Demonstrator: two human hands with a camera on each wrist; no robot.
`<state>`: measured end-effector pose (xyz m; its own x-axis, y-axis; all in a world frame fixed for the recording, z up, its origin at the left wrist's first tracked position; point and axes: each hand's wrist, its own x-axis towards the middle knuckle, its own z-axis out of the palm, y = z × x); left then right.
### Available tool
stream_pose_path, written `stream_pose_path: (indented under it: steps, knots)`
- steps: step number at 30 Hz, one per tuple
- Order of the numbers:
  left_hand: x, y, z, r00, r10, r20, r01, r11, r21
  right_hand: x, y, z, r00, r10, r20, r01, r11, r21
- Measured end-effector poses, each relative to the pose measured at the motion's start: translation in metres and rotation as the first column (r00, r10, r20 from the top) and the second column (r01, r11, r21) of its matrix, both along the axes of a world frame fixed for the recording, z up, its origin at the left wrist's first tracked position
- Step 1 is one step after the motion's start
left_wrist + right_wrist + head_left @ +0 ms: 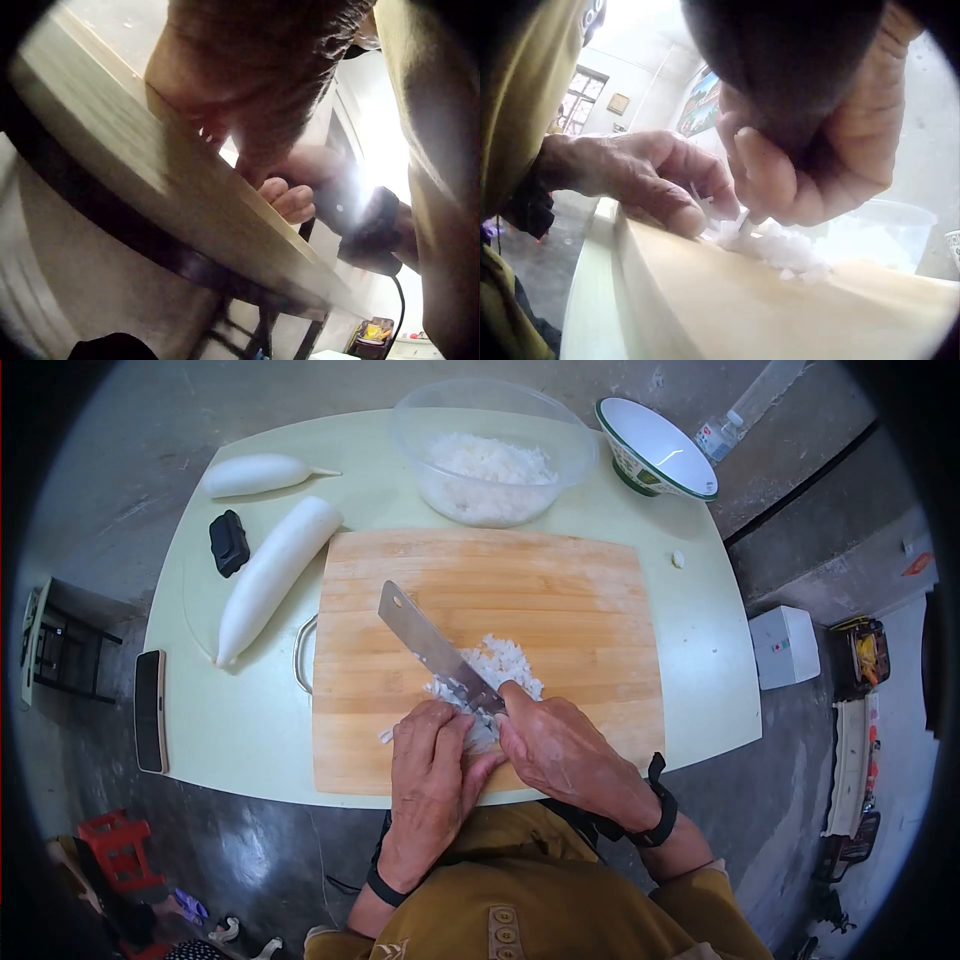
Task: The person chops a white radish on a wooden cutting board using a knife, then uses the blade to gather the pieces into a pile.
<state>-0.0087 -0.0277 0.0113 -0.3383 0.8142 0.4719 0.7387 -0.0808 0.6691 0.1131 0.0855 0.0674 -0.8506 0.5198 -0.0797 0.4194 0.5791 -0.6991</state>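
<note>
Right hand (pixel 570 755) curled tight round the handle of a cleaver (pixel 435 648), blade lying slanted over a pile of chopped white radish (pixel 495 670). Left hand (pixel 430 780) bent, fingertips pressed down on the near side of that pile. All on a wooden cutting board (pixel 580 600). Two whole white radishes (pixel 275 575) off to the left, clear bowl (pixel 490 450) of chopped bits behind the board.

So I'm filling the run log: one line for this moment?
right hand: grips knife | left hand: on chopped radish | cutting board
</note>
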Motion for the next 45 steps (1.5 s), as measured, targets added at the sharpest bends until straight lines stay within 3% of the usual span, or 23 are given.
stream_pose_path:
  steps: [3, 5, 8, 11, 18, 23, 26, 30, 38, 45]
  knots:
    - [0.0, -0.011, 0.002, 0.999, -0.03, -0.012, 0.029, 0.996, -0.088, 0.006, -0.005, 0.002, 0.998, 0.048, -0.045, -0.047, 0.998, 0.034]
    - [0.0, -0.009, -0.001, 0.999, -0.044, 0.002, 0.044, 0.997, -0.068, 0.009, -0.006, 0.006, 0.996, 0.023, 0.09, -0.025, 0.999, 0.022]
    - [0.004, -0.007, -0.007, 1.0, 0.0, -0.023, -0.001, 1.0, -0.032, 0.017, -0.003, 0.008, 0.993, 0.009, 0.119, -0.011, 1.0, 0.012]
    - [0.007, -0.002, -0.012, 0.995, 0.08, -0.055, -0.08, 0.997, 0.006, 0.019, 0.004, 0.007, 0.995, -0.049, 0.083, 0.048, 0.999, 0.014]
    - [0.01, 0.006, -0.018, 0.985, 0.153, -0.077, -0.147, 0.986, 0.078, 0.03, 0.004, 0.013, 1.0, -0.018, 0.005, 0.018, 0.997, 0.082]
    - [0.013, -0.001, -0.003, 0.993, 0.082, -0.082, -0.086, 0.995, -0.042, 0.033, 0.003, 0.011, 1.0, -0.025, -0.019, 0.026, 0.997, 0.07]
    - [0.019, -0.001, 0.001, 0.987, 0.112, -0.114, -0.129, 0.98, -0.154, 0.033, 0.003, 0.009, 0.999, -0.022, -0.037, 0.024, 0.998, 0.058]
    - [0.018, 0.0, 0.0, 0.986, 0.122, -0.111, -0.14, 0.975, -0.171, 0.034, 0.002, 0.006, 0.999, -0.026, -0.036, 0.028, 0.998, 0.057]
    - [0.01, -0.001, -0.011, 0.986, 0.139, -0.088, -0.139, 0.99, 0.01, 0.034, -0.002, 0.008, 0.999, -0.031, -0.006, 0.031, 0.999, -0.009]
    - [0.007, -0.002, -0.011, 0.987, 0.142, -0.077, -0.138, 0.989, 0.051, 0.031, -0.009, 0.017, 0.998, -0.037, 0.046, 0.035, 0.998, 0.047]
